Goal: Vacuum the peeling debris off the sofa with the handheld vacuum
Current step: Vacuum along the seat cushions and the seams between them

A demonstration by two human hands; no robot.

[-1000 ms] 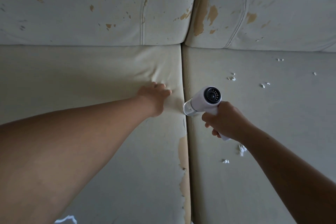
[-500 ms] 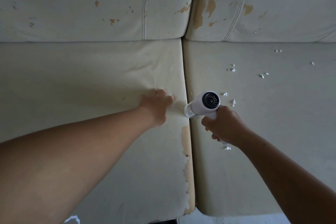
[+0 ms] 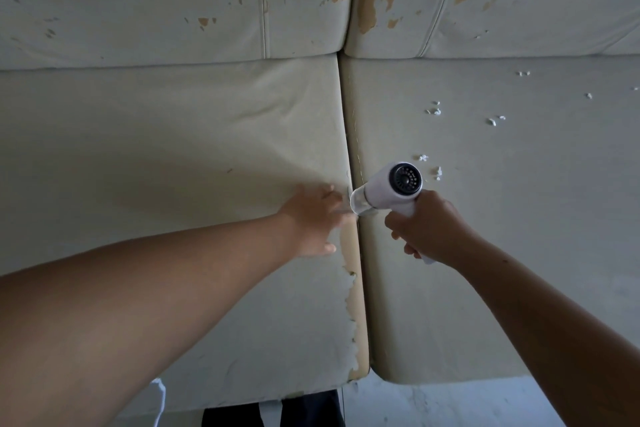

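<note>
A cream sofa fills the view; its left seat cushion (image 3: 173, 156) and right seat cushion (image 3: 519, 218) meet at a central gap. My right hand (image 3: 429, 229) grips the handle of a white handheld vacuum (image 3: 391, 189), whose clear nozzle points left into that gap. My left hand (image 3: 311, 218) presses flat on the left cushion right beside the gap, its fingertips close to the nozzle. White peeling flakes (image 3: 434, 111) lie scattered on the right cushion, some (image 3: 437, 173) just behind the vacuum.
A strip of peeled tan backing (image 3: 353, 291) runs down the left cushion's edge toward the front. The back cushions (image 3: 207, 10) show more tan peeled patches. Pale floor (image 3: 450, 402) and something dark (image 3: 273, 412) show below the sofa's front edge.
Both hands and the vacuum have slid along the gap toward the sofa's front edge. The view has shifted so the sofa's front edge and floor now show.
</note>
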